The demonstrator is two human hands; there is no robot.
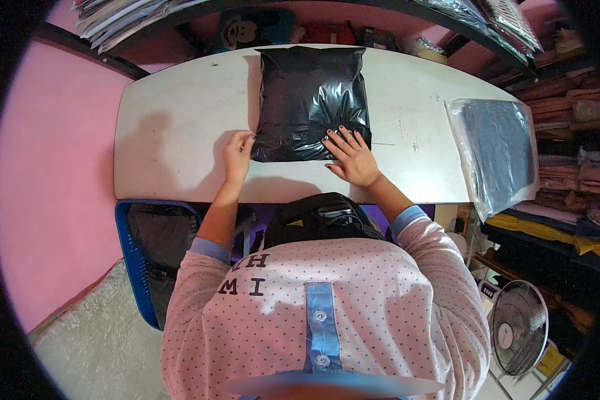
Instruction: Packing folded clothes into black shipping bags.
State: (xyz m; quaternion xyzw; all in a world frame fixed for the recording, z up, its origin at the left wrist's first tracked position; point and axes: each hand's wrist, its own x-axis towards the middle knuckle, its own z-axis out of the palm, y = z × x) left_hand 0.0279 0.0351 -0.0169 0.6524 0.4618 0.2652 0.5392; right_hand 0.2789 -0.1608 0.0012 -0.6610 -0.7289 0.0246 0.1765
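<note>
A full black plastic mailing bag (300, 95) lies flat on the white table (180, 115) in front of me, its glossy surface creased near the lower right. At its lower left edge, the curled fingertips of my left hand (237, 155) pinch the plastic. My right hand (355, 157) rests palm down on the lower right part of the bag with its fingers spread. The bag's near edge looks folded over, and my right fingers cover part of that fold.
Dark grey folded fabric in a clear plastic bag (497, 150) lies at the table's right end, overhanging the front edge. A blue plastic basket (130, 270) holding dark packages stands below left. Fabric-stacked shelves (565, 145) and a fan (520, 327) are at right. Packed garments (125, 22) sit overhead.
</note>
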